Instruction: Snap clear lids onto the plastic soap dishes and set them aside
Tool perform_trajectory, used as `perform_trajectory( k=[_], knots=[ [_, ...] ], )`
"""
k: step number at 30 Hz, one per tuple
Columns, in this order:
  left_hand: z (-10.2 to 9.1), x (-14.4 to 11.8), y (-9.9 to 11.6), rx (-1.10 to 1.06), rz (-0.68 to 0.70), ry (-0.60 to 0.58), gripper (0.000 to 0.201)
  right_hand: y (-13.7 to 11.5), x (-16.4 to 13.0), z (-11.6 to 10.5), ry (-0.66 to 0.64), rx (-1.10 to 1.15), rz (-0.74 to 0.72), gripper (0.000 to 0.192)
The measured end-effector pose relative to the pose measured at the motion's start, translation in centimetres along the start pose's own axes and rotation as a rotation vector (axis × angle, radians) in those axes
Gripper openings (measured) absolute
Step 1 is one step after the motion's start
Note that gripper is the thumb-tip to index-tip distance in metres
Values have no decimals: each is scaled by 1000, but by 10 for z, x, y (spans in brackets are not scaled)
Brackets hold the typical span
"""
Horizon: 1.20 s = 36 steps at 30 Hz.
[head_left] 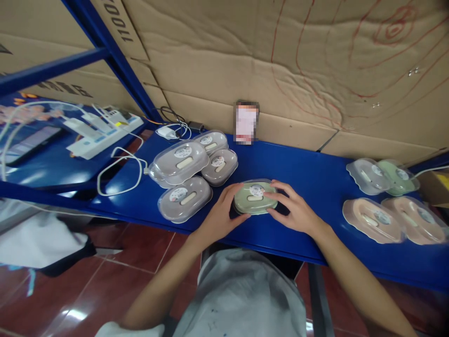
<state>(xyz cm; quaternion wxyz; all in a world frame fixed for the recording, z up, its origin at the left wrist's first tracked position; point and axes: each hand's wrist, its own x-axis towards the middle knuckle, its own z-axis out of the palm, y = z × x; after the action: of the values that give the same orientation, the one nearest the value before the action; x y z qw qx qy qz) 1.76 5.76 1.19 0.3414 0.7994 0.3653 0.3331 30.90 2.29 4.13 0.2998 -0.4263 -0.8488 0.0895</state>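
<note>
A green oval lidded box [249, 204] under a clear plastic cover lies on the blue table in front of me, with a round sticker and a pale oblong piece on top. My left hand [224, 213] is curved round its left end, thumb at the near edge. On the other end, my right hand [293, 208] grips with its thumb near the front and a finger over the top. Close to my left hand sits a group of several grey-mauve boxes [185, 199] of the same shape, some of them stacked.
At the right are pinkish boxes [375, 222], a grey box [366, 175] and a green box [398, 173]. A phone-like device [246, 122] leans on the cardboard wall [298, 84]. White cable [121, 193] and a power strip [105, 138] lie left, past a blue post [122, 70].
</note>
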Motion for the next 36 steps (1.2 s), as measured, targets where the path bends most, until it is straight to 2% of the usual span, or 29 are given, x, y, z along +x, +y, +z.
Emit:
perform_trajectory(
  k=[5,9,12,16,19,22,25,27,29,32,36],
  knots=[
    [-1,0,1,17,-4,-3,80,-3,0,-6,-40,-241,-64,39],
    [-1,0,3,43,-26,-9,84,-9,2,-9,-123,-292,-1,38],
    [-1,0,4,81,-46,3,87,-4,1,-13,-125,-329,95,41],
    [-2,-1,6,94,-54,-32,73,20,-6,-25,15,-525,338,58],
    [-2,-1,7,112,-58,-53,65,36,-15,-43,96,-616,467,69],
    [-3,-1,8,135,-61,-72,57,39,-38,-68,162,-648,576,63],
    [-3,-1,8,165,-35,-86,47,30,-80,-88,287,-705,758,64],
    [-2,-1,7,182,-4,-84,43,21,-111,-93,363,-759,913,66],
    [-1,0,6,197,33,-80,41,10,-134,-89,386,-801,1010,70],
    [2,1,5,233,89,-75,39,-9,-143,-71,326,-823,977,76],
    [3,1,7,268,144,-81,44,-31,-109,-44,159,-629,715,70]
  ],
)
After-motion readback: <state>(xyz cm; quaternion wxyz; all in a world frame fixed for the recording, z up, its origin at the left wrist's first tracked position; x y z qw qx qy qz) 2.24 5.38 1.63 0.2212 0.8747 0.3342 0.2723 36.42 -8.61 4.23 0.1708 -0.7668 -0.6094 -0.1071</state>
